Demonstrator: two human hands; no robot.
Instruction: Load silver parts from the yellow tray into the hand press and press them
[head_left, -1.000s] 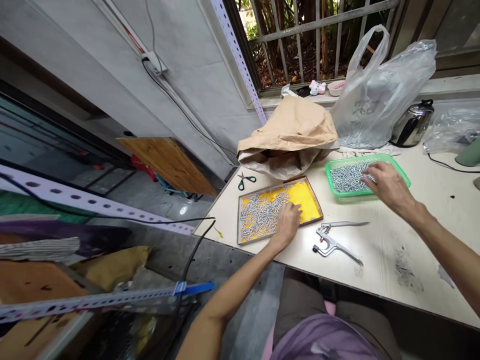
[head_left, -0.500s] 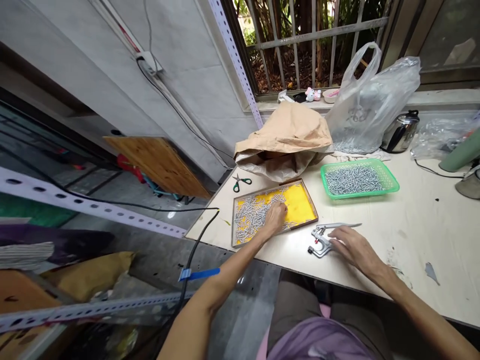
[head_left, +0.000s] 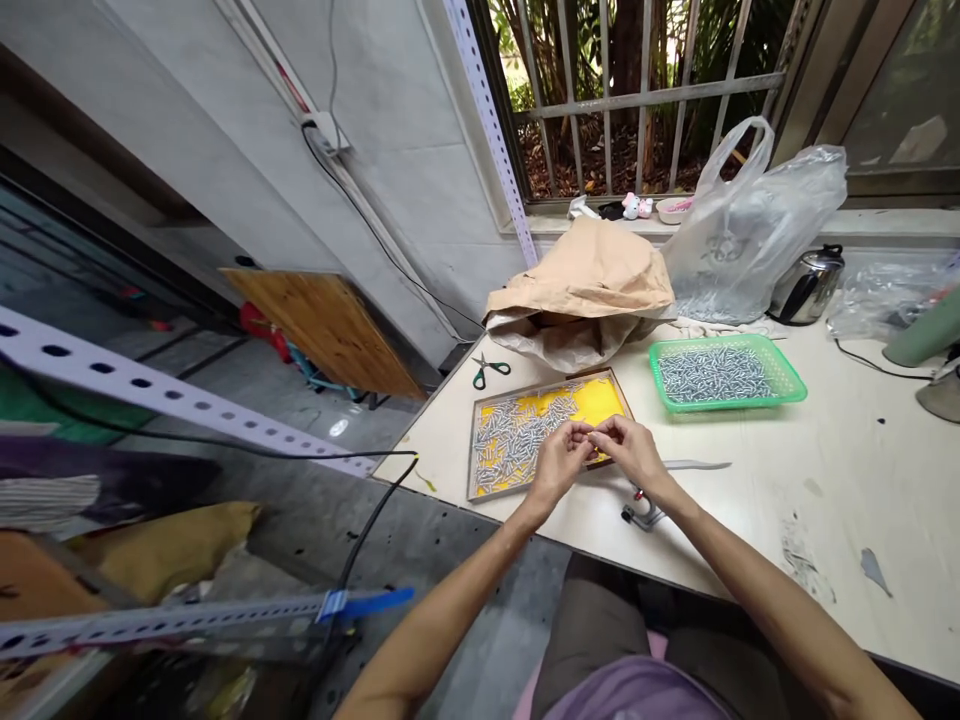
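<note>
My left hand (head_left: 560,462) and my right hand (head_left: 630,450) meet over the right part of a shallow tray (head_left: 471,462) with a yellow bottom. Both have their fingers pinched together, tip to tip; whatever lies between them is too small to make out. Many small silvery metal pins (head_left: 514,440) are strewn over the tray's left and middle. Under my right wrist lies a metal hand press plier (head_left: 642,516), partly hidden by the arm, with one handle showing to the right.
A green plastic basket (head_left: 789,386) full of similar metal pieces stands right of the tray. Scissors (head_left: 490,372) lie behind the tray's left corner. At the back are a brown paper bag (head_left: 592,270), a clear plastic bag (head_left: 750,240) and a metal kettle (head_left: 808,286).
My left hand has lifted off the pins in the tray and moved slightly right. My right hand has left the plier and come leftward to meet it, fingertips together.
</note>
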